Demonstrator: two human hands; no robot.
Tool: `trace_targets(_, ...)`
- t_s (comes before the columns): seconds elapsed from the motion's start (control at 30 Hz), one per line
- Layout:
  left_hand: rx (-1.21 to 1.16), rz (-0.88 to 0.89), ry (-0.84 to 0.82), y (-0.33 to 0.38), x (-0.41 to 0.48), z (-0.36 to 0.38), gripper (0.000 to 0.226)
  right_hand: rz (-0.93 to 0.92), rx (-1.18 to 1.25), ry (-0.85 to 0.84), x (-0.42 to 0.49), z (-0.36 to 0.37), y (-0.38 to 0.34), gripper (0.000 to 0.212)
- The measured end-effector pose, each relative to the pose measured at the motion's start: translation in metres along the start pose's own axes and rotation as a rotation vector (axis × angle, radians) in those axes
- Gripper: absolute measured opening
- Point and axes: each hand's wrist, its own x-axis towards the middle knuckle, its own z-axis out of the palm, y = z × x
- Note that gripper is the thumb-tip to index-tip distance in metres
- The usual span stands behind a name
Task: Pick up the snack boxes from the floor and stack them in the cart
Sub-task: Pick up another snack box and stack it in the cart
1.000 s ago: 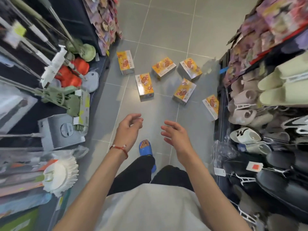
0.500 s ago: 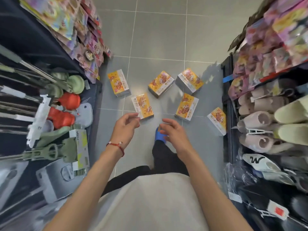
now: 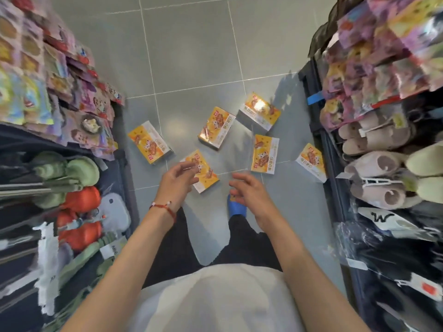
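Boxes [image 3: 217,127] are scattered on the floor [image 3: 191,56], so both hands get lowered: left hand [image 3: 176,182] over the nearest box [image 3: 207,176], right hand [image 3: 247,191] just beside it. Fingers [image 3: 236,186] are loosely curled, nothing gripped. No cart seen.

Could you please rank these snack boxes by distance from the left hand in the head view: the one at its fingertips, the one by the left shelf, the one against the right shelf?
1. Box at the fingertips, just ahead of the left hand.
2. Box by the left shelf, ahead and left.
3. Box against the right shelf, far right.
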Motion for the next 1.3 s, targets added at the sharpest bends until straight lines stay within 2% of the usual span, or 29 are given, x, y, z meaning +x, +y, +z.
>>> trace_targets(0.2, 0.163, -0.114, -0.132, 0.021, 0.073, -0.034, 0.015, 0.106, 0.273, 0.203, 0.022, 0.057, -0.007, 0.017)
trace_targets(0.37, 0.370, -0.111, -0.169, 0.007, 0.130, -0.050, 0.013, 0.142, 0.409, 0.255, 0.053, 0.088, 0.014, 0.025)
trace_targets(0.47, 0.459, -0.149, -0.179, -0.011, 0.164, -0.054, 0.012, 0.181, 0.460, 0.284, 0.080, 0.102, 0.037, 0.018)
trace_targets(0.7, 0.562, -0.185, -0.197, -0.070, 0.236, -0.038, 0.011, 0.284, 0.488, 0.322, 0.156, 0.118, 0.113, 0.019)
trace_targets(0.87, 0.632, -0.219, -0.194, -0.114, 0.295, -0.031, 0.021, 0.352, 0.536, 0.363, 0.214, 0.119, 0.157, 0.026)
trace_targets(1.0, 0.726, -0.211, -0.231, -0.145, 0.348, -0.024, 0.013, 0.401, 0.572, 0.376, 0.263, 0.117, 0.189, 0.025)
trace_targets(1.17, 0.734, -0.177, -0.237, -0.173, 0.408, -0.004, 0.011, 0.412, 0.491, 0.341, 0.326, 0.117, 0.234, 0.024)
trace_targets(1.3, 0.835, -0.131, -0.219, -0.204, 0.460, 0.007, 0.024, 0.416, 0.427, 0.314, 0.382, 0.117, 0.271, 0.016)
